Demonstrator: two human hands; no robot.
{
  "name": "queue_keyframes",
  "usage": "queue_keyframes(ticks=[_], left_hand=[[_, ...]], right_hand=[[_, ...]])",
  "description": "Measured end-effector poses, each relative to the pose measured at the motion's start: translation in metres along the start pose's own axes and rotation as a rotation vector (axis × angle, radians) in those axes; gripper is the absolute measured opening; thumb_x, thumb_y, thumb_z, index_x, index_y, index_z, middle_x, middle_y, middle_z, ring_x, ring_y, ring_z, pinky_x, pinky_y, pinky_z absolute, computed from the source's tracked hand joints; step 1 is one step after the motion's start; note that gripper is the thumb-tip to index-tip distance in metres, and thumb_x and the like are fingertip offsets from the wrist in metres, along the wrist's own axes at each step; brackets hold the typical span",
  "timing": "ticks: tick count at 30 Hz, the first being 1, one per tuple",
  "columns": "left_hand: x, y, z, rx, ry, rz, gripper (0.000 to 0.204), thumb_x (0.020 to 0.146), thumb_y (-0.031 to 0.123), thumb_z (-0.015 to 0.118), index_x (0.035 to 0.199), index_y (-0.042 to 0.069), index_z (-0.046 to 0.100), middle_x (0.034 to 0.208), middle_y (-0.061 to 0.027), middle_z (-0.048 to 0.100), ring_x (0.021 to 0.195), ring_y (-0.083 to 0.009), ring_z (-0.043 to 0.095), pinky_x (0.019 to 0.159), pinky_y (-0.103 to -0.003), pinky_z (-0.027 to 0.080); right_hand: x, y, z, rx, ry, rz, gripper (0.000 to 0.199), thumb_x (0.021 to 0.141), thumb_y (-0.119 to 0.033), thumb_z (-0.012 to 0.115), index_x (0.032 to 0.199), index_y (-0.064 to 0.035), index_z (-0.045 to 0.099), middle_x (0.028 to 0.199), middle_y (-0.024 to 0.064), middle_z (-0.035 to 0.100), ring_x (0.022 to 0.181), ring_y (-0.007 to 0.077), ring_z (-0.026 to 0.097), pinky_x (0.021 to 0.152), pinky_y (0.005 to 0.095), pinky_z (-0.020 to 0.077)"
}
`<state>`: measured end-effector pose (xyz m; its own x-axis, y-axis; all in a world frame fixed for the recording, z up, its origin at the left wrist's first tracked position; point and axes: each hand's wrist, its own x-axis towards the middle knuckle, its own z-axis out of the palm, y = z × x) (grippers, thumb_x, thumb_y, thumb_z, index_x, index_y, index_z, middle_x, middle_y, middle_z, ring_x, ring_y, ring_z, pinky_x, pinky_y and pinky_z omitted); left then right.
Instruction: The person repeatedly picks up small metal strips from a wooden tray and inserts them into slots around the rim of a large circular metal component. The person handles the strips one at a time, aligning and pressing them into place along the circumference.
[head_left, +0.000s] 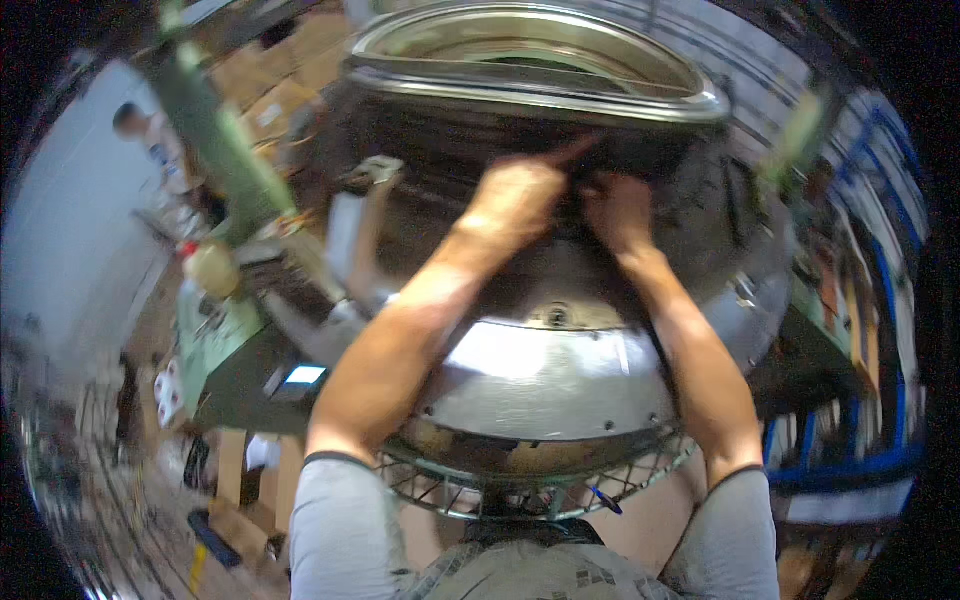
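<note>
A large round metal machine body (540, 370) fills the middle of the head view, with a shiny metal ring rim (540, 90) on top and a dark band below it. Both my hands are raised against that dark band. My left hand (520, 195) presses on it with the index finger stretched out toward the upper right. My right hand (620, 210) sits just beside it, fingers curled against the same dark surface. Motion blur hides whether either hand holds anything. A wire guard (520, 490) rings the machine's lower edge.
A green machine frame (215, 140) slants at upper left, with a green bench (210, 340) and a lit small screen (305, 375) below it. Another person (135, 125) stands far left. Blue racks (860, 440) line the right side. Cardboard boxes (290, 70) lie behind.
</note>
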<state>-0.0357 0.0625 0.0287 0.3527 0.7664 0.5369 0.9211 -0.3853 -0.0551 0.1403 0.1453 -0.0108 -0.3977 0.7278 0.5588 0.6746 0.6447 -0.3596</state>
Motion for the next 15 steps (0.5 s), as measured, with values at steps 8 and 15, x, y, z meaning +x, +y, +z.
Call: queue_keyframes(ticks=[8,15], left_hand=[[0.005,0.000,0.021,0.051,0.119,-0.040,0.080,0.069,0.004,0.072,0.146,0.011,0.051,0.110,-0.0158,0.072,0.078,-0.0312,0.073,0.070,-0.042,0.060],[0.003,-0.002,0.022,0.032,0.133,0.013,0.083,0.069,0.005,0.071,0.148,0.016,0.049,0.096,-0.0155,0.074,0.075,-0.0319,0.072,0.066,-0.042,0.059]], right_hand=[[-0.011,0.013,0.000,0.023,0.132,-0.290,0.018,0.089,-0.020,0.066,0.082,-0.0030,0.070,0.074,0.0224,0.066,0.064,0.0405,0.064,0.059,0.0477,0.0497],[0.007,0.031,0.010,-0.335,0.085,-0.073,0.030,0.091,-0.034,0.070,0.098,-0.0049,0.071,0.099,0.0262,0.069,0.086,0.0439,0.065,0.071,0.0501,0.0507]])
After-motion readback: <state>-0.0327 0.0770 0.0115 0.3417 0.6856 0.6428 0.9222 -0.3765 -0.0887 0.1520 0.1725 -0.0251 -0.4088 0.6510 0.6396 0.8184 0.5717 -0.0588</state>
